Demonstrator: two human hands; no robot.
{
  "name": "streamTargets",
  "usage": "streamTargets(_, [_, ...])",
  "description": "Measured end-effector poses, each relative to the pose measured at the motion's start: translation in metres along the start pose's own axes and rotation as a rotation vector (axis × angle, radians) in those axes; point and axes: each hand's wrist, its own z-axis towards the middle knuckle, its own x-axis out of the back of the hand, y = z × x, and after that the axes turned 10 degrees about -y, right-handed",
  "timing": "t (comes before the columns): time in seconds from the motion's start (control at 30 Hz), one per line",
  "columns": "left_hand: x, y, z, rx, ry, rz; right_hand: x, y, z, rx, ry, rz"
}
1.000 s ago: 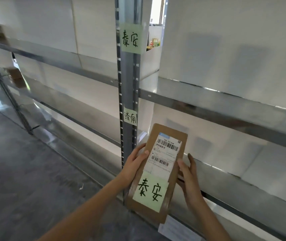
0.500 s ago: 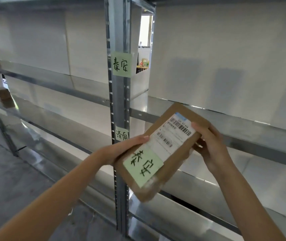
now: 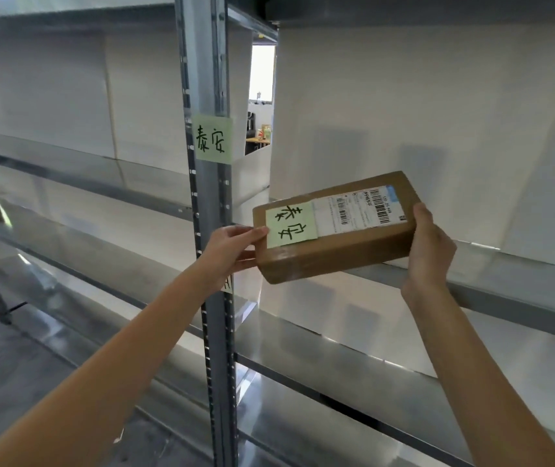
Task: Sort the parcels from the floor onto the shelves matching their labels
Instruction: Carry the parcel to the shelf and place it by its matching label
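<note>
brown cardboard parcel (image 3: 336, 230) with green note, right of grey metal upright (image 3: 207, 203) | left hand (image 3: 232, 246) pinches its left end | right hand (image 3: 429, 247) grips its right end

both arms extended forward; left grip (image 3: 235, 246) pinching, right grip (image 3: 432, 251) curled, wrist bent, level with it.

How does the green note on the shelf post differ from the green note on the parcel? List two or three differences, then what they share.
The post note sits upright, so its characters read straight; the parcel note is turned sideways with the parcel. The post note is fixed to the metal upright; the parcel note rides on a box gripped by both hands. Both are pale green and bear the same handwritten characters.
</note>
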Motion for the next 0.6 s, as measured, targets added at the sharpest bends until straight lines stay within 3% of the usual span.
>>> streamTargets(0.2, [-0.013, 0.004, 0.022, -0.111, 0.120, 0.064, 0.007, 0.013, 0.004, 0.120, -0.087, -0.503])
streamTargets(0.4, [-0.043, 0.012, 0.051, -0.169, 0.158, 0.093, 0.008, 0.021, 0.014, 0.168, -0.089, -0.560])
streamTargets(0.6, [-0.037, 0.034, 0.092, -0.008, 0.139, 0.154, 0.003, 0.029, 0.037, 0.201, -0.070, -0.578])
